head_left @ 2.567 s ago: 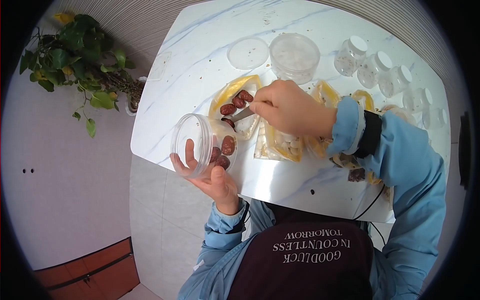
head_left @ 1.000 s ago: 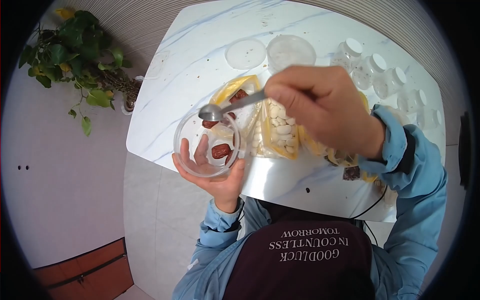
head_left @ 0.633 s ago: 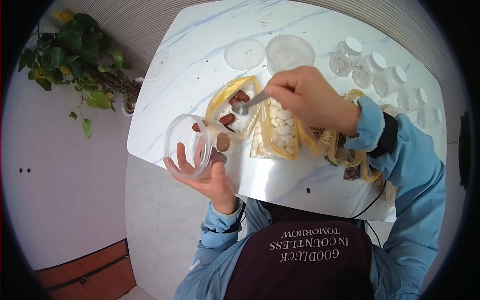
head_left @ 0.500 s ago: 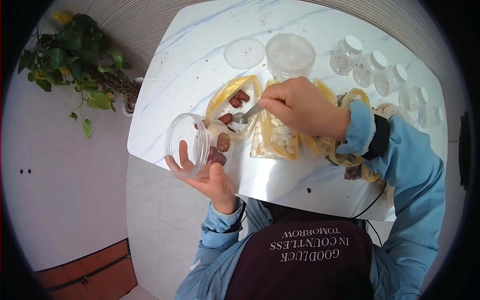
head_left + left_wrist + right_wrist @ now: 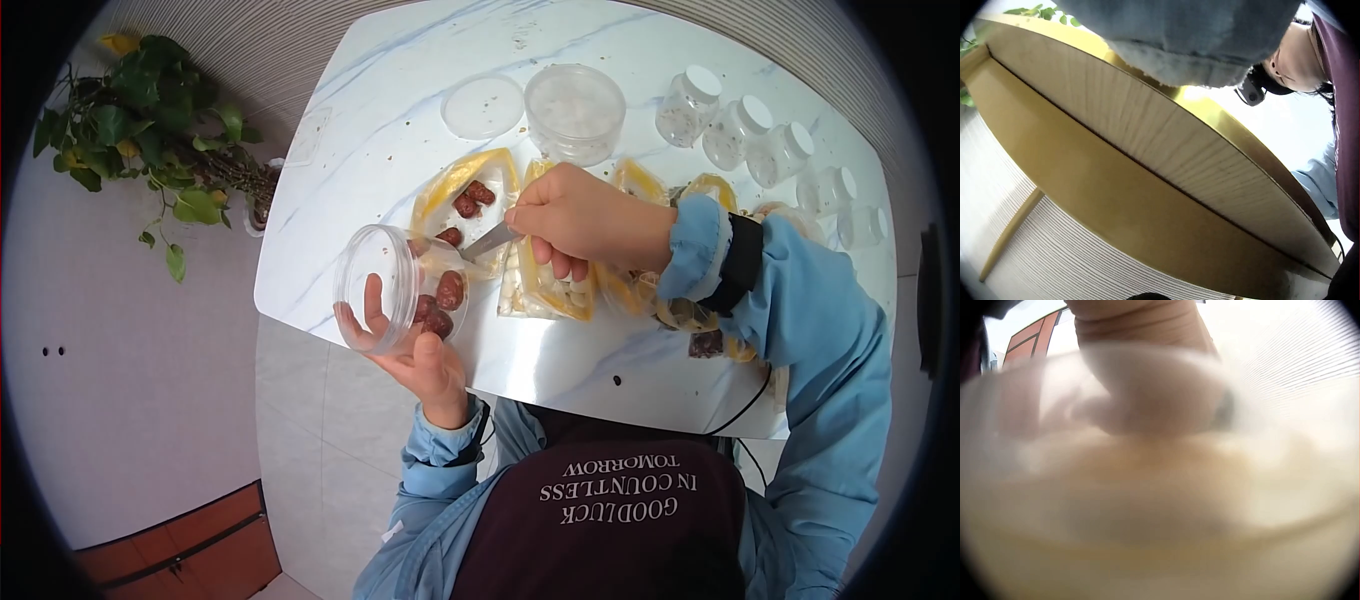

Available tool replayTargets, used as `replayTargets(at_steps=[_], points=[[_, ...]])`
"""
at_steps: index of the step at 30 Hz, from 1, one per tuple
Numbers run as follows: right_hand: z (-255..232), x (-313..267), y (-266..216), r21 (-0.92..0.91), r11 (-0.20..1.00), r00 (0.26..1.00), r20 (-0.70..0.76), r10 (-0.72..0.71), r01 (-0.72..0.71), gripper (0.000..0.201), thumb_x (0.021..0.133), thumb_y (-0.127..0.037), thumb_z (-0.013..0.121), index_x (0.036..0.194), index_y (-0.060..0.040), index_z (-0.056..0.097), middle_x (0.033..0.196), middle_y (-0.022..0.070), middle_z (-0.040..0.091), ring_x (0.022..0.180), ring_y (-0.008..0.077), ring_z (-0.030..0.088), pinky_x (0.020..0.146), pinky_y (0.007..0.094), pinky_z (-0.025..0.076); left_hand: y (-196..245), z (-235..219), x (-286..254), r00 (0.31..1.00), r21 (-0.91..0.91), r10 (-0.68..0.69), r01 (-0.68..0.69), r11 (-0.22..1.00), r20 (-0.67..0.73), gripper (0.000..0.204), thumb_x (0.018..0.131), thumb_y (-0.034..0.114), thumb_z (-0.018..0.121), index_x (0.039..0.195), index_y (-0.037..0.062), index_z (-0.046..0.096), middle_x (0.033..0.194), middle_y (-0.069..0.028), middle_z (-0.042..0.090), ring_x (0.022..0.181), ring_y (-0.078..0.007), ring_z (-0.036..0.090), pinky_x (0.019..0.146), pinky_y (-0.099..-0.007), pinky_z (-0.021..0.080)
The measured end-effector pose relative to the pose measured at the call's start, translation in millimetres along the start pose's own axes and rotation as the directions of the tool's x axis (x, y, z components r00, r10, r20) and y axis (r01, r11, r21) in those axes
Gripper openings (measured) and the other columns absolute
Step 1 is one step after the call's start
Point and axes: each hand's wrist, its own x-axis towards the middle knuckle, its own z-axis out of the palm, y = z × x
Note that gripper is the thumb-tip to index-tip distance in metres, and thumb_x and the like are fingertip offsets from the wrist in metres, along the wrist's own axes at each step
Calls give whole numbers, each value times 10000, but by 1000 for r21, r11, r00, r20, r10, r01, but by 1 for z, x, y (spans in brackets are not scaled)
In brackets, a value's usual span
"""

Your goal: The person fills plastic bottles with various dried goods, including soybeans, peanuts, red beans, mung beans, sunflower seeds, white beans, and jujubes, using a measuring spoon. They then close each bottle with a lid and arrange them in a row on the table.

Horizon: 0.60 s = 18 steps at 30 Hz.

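My left hand (image 5: 425, 365) grips a clear round jar (image 5: 378, 290) from below, tilted with its mouth to the left; several red dates (image 5: 450, 291) lie inside. My right hand (image 5: 590, 215) holds a metal spoon (image 5: 487, 243) by the handle, its bowl end down in the open yellow-edged bag (image 5: 435, 195), near a date (image 5: 450, 236). Two more dates (image 5: 480, 192) lie higher in that bag. Below the right hand is a bag of white pieces (image 5: 540, 295). The left wrist view shows the table's underside (image 5: 1147, 156); in the right wrist view the hand (image 5: 1147, 381) is blurred.
A round tub (image 5: 575, 112) and a flat clear lid (image 5: 482, 106) stand at the back of the marbled table (image 5: 400, 60). Several small white-capped jars (image 5: 688, 105) line the right back. More bags (image 5: 690, 315) lie under the right forearm; a leafy plant (image 5: 130, 110) is at left.
The spoon first came over the jar, then went back down into the date bag. Since half a second ago, the right hand has tipped and shifted slightly left; the left hand still holds the jar.
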Motion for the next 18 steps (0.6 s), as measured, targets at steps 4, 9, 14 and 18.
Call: replayTargets(at_steps=[4, 9, 14, 18], points=[[0, 5, 4, 104, 993, 998, -26, 54, -51, 330, 920, -219, 507, 685, 8, 556, 604, 64, 565, 418, 124, 522, 388, 247, 448, -3, 0, -1, 1000, -18, 12, -12, 1000, -11, 841, 819, 353, 648, 1445, 166, 118, 1418, -193, 304, 1243, -358, 443, 985, -488, 452], [-5, 2, 5, 151, 988, 995, -96, 32, -17, 261, 920, -194, 491, 763, 3, 560, 605, 49, 549, 433, 124, 530, 380, 258, 464, -7, -1, -1, 997, -25, 63, -64, 998, -40, 883, 805, 364, 677, 1453, 170, 109, 1410, -194, 312, 1232, -376, 446, 981, -508, 447], [-10, -5, 1, 128, 992, 988, -155, 22, -2, 243, 929, -197, 469, 823, 2, 561, 628, 35, 552, 445, 111, 534, 377, 243, 469, 1, -1, -3, 996, -121, -1, -9, 993, -85, 1044, 699, 217, 791, 1468, 168, 87, 1406, -135, 309, 1240, -363, 450, 921, -410, 516], [-14, -12, -1, 134, 991, 980, -198, 26, 1, 268, 917, -181, 444, 794, 28, 558, 645, 59, 556, 495, 136, 562, 417, 263, 493, 0, -1, -4, 998, -68, 30, -34, 997, -55, 1066, 678, 179, 790, 1470, 173, 77, 1397, -135, 311, 1230, -376, 463, 842, -372, 560]])
